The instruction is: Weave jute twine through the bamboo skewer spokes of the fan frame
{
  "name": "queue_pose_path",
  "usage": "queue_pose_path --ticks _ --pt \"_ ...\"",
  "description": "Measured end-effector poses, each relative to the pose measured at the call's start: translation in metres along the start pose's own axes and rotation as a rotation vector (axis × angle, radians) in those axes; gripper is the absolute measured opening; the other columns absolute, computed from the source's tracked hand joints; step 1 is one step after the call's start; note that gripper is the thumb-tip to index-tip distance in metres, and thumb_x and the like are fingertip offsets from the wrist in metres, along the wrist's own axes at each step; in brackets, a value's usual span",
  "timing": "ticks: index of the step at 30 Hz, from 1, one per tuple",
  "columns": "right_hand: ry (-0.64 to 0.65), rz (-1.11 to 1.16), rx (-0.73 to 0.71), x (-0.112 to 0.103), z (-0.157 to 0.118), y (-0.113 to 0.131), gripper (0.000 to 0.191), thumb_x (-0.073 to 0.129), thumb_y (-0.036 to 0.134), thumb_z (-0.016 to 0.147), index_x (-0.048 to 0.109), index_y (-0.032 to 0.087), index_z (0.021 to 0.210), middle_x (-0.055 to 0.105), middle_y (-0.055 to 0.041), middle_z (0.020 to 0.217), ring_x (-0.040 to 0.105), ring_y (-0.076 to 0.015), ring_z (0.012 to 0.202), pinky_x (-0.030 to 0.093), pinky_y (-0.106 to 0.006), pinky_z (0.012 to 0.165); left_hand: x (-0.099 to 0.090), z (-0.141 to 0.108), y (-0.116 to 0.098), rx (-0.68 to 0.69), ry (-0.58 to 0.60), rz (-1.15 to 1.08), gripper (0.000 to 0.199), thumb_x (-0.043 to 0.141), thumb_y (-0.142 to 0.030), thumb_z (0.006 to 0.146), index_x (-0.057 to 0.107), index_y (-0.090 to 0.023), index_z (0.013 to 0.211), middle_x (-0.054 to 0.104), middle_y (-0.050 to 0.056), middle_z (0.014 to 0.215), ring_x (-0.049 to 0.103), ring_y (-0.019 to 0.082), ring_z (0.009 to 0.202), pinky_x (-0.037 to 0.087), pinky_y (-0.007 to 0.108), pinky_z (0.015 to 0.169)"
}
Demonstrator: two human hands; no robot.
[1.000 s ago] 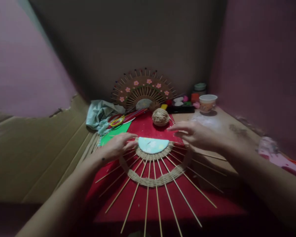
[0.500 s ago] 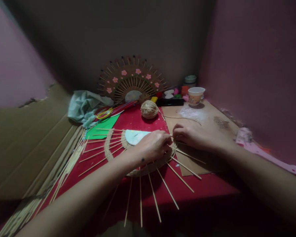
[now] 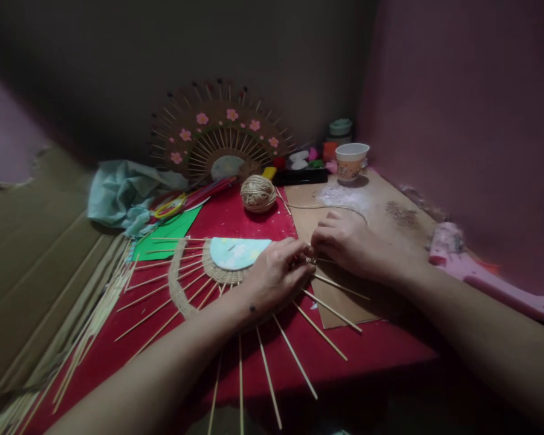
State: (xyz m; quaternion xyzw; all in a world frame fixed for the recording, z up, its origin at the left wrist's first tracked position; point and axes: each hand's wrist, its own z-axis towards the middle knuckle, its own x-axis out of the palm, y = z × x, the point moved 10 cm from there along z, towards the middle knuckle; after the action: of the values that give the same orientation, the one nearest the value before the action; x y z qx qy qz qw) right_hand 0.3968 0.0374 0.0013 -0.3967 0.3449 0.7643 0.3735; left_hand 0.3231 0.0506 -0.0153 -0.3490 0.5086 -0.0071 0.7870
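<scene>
A half-round fan of thin bamboo sticks (image 3: pixel 294 356) lies on the table, with a pale blue half-disc (image 3: pixel 236 251) at its middle and a woven twine band (image 3: pixel 176 281) across the sticks. My left hand (image 3: pixel 278 272) is closed on the band's right end, its thumb and fingers pinching there. Fingers curled, my right hand (image 3: pixel 344 244) meets the left fingertips at the same spot. A strand of twine (image 3: pixel 330 205) runs from the twine ball (image 3: pixel 258 194) to behind my right hand, which appears to pinch it. The fingertips hide the exact grip.
Behind stands a finished-looking fan with pink flowers (image 3: pixel 232 115). A paper cup (image 3: pixel 351 163) and a black tray (image 3: pixel 301 176) are at the back right. Yellow-handled scissors (image 3: pixel 170 206), a pale cloth (image 3: pixel 118 193) and loose sticks (image 3: pixel 90 326) lie left; a pink-handled tool (image 3: pixel 494 275) lies right.
The view has turned a little, so the table's things appear further left. Both hands stay together at the band's right end; the right hand's fingers are curled more tightly.
</scene>
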Motion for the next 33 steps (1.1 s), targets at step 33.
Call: queue_pose_path --ticks 33 --pt "0.604 -0.02 0.422 -0.012 -0.073 -0.048 0.017 0.052 0.012 0.07 0.064 0.023 0.064 0.061 0.0019 0.06 0.05 -0.0116 0.052 0.027 -0.024 0.047 0.01 -0.005 -0.016 0.206 -0.006 0.15 0.023 0.046 -0.023 0.093 0.063 -0.016 0.078 0.054 0.004 0.081 0.048 0.013 0.073 0.041 0.027 0.065"
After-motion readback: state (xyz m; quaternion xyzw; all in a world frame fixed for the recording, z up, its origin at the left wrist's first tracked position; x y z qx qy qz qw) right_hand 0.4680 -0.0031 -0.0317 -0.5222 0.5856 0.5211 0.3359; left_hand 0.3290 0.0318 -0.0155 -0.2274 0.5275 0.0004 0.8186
